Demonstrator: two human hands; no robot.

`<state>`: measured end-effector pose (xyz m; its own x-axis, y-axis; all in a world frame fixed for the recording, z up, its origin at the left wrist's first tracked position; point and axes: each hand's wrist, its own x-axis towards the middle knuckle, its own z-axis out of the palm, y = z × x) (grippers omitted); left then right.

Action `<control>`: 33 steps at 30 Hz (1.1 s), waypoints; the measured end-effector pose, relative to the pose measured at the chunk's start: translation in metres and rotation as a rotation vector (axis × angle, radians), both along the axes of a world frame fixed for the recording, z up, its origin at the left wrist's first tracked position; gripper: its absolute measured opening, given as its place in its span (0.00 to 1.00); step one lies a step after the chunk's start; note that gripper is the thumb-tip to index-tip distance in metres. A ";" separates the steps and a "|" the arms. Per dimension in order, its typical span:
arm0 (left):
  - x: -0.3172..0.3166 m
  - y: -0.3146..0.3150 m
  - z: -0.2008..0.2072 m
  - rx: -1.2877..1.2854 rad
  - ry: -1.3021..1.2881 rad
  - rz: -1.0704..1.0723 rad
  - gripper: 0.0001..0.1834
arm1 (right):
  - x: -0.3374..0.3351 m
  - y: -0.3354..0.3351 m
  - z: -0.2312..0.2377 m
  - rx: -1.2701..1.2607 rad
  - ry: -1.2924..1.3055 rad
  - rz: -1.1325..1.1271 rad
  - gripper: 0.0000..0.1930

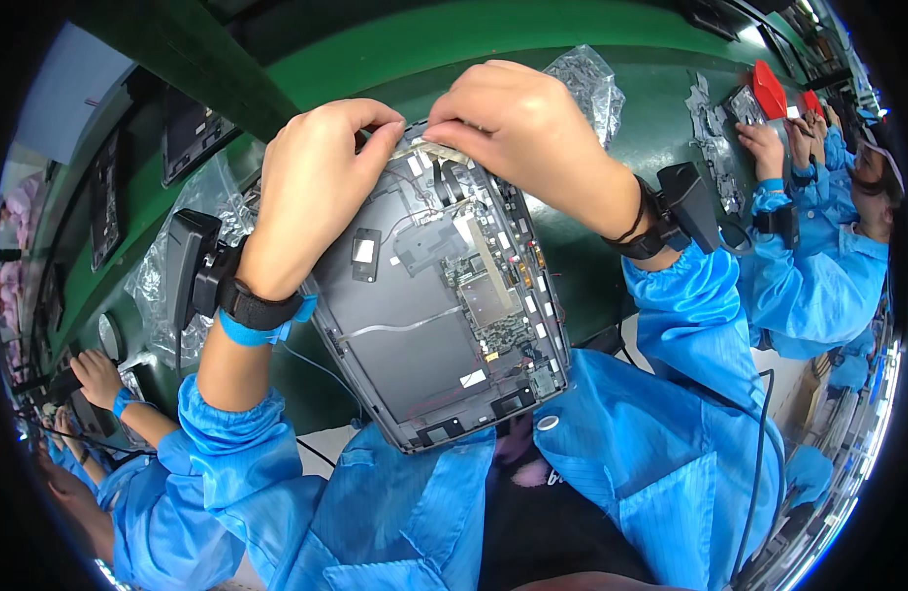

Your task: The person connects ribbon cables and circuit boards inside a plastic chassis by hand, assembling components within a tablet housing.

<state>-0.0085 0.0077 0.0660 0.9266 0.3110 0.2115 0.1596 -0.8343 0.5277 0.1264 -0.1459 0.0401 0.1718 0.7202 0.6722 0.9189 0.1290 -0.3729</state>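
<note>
An opened electronic device, a dark grey housing [395, 360] like that of a tablet or thin laptop, lies tilted in front of me with its inside facing up. Its circuit board [488, 295] runs down the right side, and a thin flat cable [400, 328] crosses the middle. A small dark plate with a white label [364, 254] rests on the housing. At the far edge, my left hand [311, 182] pinches thumb and forefinger together. My right hand [533, 118] pinches close beside it, over a tan strip [444, 151] along that edge. What the fingertips hold is hidden.
Crumpled clear plastic bags lie left [183, 281] and far right [587, 94] on the green bench [641, 118]. Metal parts [710, 138] and a red tray [768, 91] lie to the right. Co-workers in blue sit on both sides. A green post [208, 59] rises at the far left.
</note>
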 end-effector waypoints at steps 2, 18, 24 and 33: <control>-0.003 -0.004 -0.001 -0.031 -0.004 0.003 0.09 | -0.003 0.001 -0.002 0.000 -0.187 -0.019 0.06; -0.012 -0.010 -0.020 0.014 -0.221 -0.078 0.06 | -0.013 0.005 0.002 -0.096 -0.371 -0.157 0.04; -0.013 -0.015 -0.021 0.083 -0.270 -0.108 0.05 | 0.015 0.007 0.014 -0.383 -0.113 0.160 0.05; -0.017 -0.015 -0.022 0.229 -0.286 -0.156 0.05 | 0.004 0.001 0.006 -0.230 -0.412 0.106 0.04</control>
